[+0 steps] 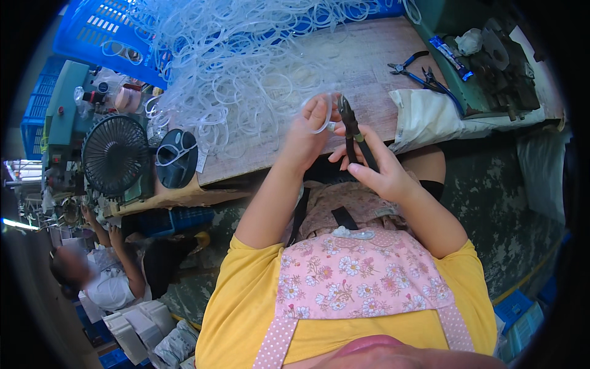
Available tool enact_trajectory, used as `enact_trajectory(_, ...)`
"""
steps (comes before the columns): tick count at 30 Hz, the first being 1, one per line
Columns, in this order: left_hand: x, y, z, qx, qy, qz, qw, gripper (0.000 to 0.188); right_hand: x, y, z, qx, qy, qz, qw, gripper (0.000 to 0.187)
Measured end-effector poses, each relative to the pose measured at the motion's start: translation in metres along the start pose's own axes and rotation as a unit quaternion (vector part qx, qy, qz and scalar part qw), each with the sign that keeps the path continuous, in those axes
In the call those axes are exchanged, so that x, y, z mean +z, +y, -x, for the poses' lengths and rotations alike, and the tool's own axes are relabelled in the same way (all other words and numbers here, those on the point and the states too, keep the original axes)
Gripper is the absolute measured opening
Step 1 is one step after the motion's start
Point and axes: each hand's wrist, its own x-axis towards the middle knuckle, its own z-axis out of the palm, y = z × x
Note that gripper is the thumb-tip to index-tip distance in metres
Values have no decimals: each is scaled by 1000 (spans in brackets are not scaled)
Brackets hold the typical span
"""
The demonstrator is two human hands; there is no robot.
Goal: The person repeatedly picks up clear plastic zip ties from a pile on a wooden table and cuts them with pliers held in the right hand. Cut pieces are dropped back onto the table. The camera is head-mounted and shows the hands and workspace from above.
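Left hand closed on clear tubing loop, fingers pinching it; right hand wrapped round handles of dark pliers, tips up, just beside loop; hands near each other at front edge of table; tangled clear tubing pile beyond left hand; blue-handled pliers lying farther right; black fan at left.

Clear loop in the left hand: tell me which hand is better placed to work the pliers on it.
Right, I'd judge: the right hand holds the black-handled pliers, their head beside the clear loop, while the left hand pinches that loop.
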Motion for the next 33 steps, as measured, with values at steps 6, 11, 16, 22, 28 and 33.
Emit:
enact_trajectory(6,-2,-9,41,93,-32,56,994,55,-9,-12,8,-38,167,97,980,52)
enact_trajectory(11,-6,-10,69,-28,-156,128,979,50,-24,-17,4,36,18,-354,934,45)
enact_trajectory(16,-12,4,79,49,90,-105,989,51,-13,-37,4,-31,65,-281,957,43)
enact_trajectory(22,11,2,84,375,-5,-572,729,60,12,-57,12,21,51,-119,991,55)
enact_trajectory(28,13,26,77,187,83,121,971,60,14,-41,10,-57,129,-85,986,80)
enact_trajectory(33,16,40,81,213,76,285,931,62,30,-39,24,-99,0,400,911,76)
